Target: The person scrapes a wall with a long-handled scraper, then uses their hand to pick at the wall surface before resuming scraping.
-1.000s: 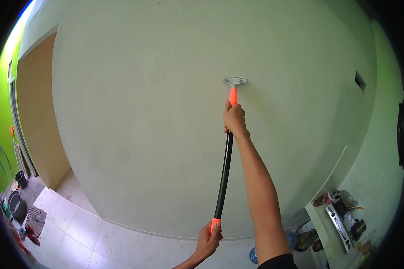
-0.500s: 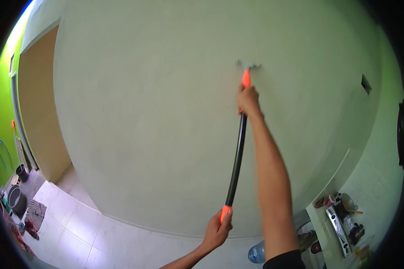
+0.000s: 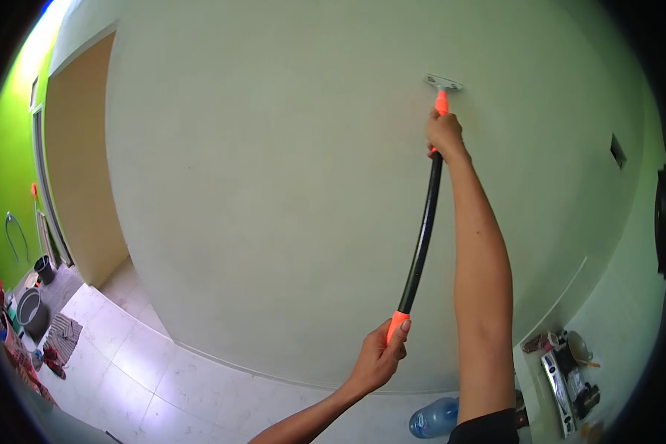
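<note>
A long-handled scraper (image 3: 422, 237) with a black shaft, orange grips and a wide metal head (image 3: 443, 83) slants up across the pale wall (image 3: 274, 185). High on the handle, my right hand (image 3: 445, 135) is wrapped round the orange part just below the head. My left hand (image 3: 381, 357) grips the orange lower end, thumb lying along it. The metal head overlaps the upper wall in this view, right of the middle.
At left is a doorway (image 3: 85, 163) beside a bright green wall. Buckets (image 3: 32, 311) and a striped mat (image 3: 64, 337) lie on the floor there. A blue water bottle (image 3: 434, 418) rests below my right arm. A counter at lower right holds a stove (image 3: 559, 392) and a pan (image 3: 579, 346).
The scraper and both hands have moved up and to the right along the wall. The whole view has shifted slightly, and more of the water bottle shows.
</note>
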Available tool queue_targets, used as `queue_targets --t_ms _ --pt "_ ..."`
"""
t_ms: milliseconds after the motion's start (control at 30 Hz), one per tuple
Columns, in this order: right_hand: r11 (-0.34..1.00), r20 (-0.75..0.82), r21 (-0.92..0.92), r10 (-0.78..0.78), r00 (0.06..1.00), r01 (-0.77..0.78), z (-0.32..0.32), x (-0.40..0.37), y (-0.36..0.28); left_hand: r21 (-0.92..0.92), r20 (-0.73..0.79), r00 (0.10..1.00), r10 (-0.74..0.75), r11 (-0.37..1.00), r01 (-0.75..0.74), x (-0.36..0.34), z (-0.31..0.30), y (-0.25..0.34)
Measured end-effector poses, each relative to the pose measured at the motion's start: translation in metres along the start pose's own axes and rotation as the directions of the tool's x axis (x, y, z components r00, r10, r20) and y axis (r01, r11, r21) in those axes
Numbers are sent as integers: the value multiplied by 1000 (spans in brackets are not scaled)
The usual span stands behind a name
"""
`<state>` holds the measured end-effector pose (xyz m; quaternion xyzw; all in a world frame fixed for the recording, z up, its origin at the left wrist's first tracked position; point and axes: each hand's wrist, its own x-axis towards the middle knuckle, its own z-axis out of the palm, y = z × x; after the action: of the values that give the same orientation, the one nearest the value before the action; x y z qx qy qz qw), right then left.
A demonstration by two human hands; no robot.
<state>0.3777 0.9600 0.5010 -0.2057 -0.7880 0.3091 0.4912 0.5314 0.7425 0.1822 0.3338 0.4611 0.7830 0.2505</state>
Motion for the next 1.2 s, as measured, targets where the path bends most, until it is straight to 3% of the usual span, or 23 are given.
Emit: queue_targets --t_ms 33,167,267,400,467,533,600,700,800,933,967,1100,1200 --pt "998 8 57 -19 1000 19 0 3 3 13 -3 1000 -3 1000 3 0 0 2" --pt "987 -51 -102 -128 991 122 45 -31 58 25 -119 993 -19 999 22 -23 -26 -57" --pt "996 65 -73 54 996 -49 83 -96 88 -9 -178 981 -75 997 75 -63 -45 -106" --pt "994 126 -98 59 990 -46 130 -177 117 -69 -256 951 -174 984 162 -103 -71 -179" --pt "983 109 -179 -31 994 51 165 -199 155 -50 -292 934 -204 979 198 -119 -84 -203" --pt "966 178 -252 -5 984 50 166 -226 154 -73 -304 929 -210 978 197 -129 -91 -231" --pt "973 209 -231 52 977 -2 166 -236 152 -66 -314 921 -229 973 220 -136 -95 -238" --pt "948 117 -275 -130 985 158 171 -228 157 -31 -332 921 -205 978 206 -128 -94 -237" --pt "971 93 -191 -126 988 142 170 -184 126 54 -329 927 -178 977 207 -96 -97 -212" --pt "981 168 -189 -13 986 45 157 -187 94 117 -331 939 -100 982 146 -92 -97 -192" --pt "976 179 -218 9 984 31 158 -197 100 16 -303 937 -175 982 189 -101 -98 -202" --pt "964 208 -265 79 975 -22 158 -211 101 -62 -302 933 -196 981 186 -111 -96 -209" --pt "963 248 -267 108 963 -39 150 -205 95 -17 -337 915 -220 974 228 -112 -80 -206"
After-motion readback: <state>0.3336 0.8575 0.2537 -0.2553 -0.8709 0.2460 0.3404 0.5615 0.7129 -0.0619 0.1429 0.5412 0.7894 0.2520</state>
